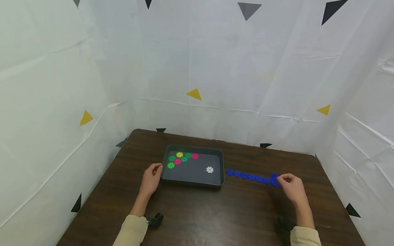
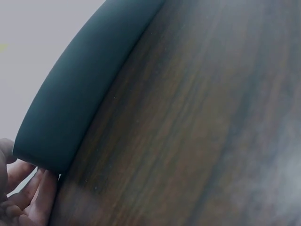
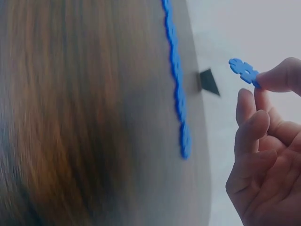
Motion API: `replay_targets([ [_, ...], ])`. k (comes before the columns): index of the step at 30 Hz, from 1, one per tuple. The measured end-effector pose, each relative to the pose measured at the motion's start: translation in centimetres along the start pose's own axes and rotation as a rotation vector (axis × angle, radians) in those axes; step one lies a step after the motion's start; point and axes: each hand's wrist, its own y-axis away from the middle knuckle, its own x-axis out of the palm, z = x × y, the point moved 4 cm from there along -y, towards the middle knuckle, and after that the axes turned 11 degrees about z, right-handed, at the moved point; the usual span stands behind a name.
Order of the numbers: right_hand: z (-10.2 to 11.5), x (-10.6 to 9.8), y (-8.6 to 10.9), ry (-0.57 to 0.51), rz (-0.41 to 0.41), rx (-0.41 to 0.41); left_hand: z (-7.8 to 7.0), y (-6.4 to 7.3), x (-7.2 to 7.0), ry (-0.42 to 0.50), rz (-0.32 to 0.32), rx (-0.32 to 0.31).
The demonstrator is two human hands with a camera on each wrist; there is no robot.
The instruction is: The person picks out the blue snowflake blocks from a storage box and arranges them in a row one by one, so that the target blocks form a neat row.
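In the head view my left hand [image 1: 150, 179] grips the left side of a dark grey tray [image 1: 191, 173]. The left wrist view has its thumb at the tray's rim and its fingers against the outer wall [image 2: 61, 103]. My right hand [image 1: 293, 189] pinches a blue snowflake disc [image 3: 243, 71] between thumb and forefinger, its notched edge facing outward. That disc is raised over the right end of a row of blue snowflake discs [image 1: 251, 177] lying on the table, the row running rightward from beside the tray.
Inside the tray, green, pink and yellow snowflake discs [image 1: 177, 161] cluster at the left. A white disc [image 1: 210, 169] lies by itself toward the right. The brown wooden table [image 1: 197, 212] backs onto white sheeting [image 1: 215, 68] with printed triangles.
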Motion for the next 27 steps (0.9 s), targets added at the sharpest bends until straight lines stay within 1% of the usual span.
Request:
replay_targets([
  [4,-1.8,-0.9,0.1,-0.03,-0.033,0.052,0.0,0.1,0.0,0.012,0.009,-0.007],
  [9,-3.9,-1.7,0.0,-0.097,-0.069,0.13,0.0,0.1,-0.1,0.024,0.012,-0.012],
  [14,-5.5,-2.6,0.1,-0.143,-0.097,0.201,0.0,-0.1,0.1,0.027,0.013,-0.017],
  [19,-6.7,-3.3,0.2,-0.194,-0.125,0.247,0.0,-0.3,0.3,0.028,0.023,-0.013],
  [21,-6.9,-3.4,0.2,-0.201,-0.122,0.254,0.0,-0.3,0.3,0.027,0.026,-0.013],
  [27,-7.3,-3.1,0.0,-0.205,-0.07,0.264,0.3,0.0,0.2,0.01,0.016,-0.024],
])
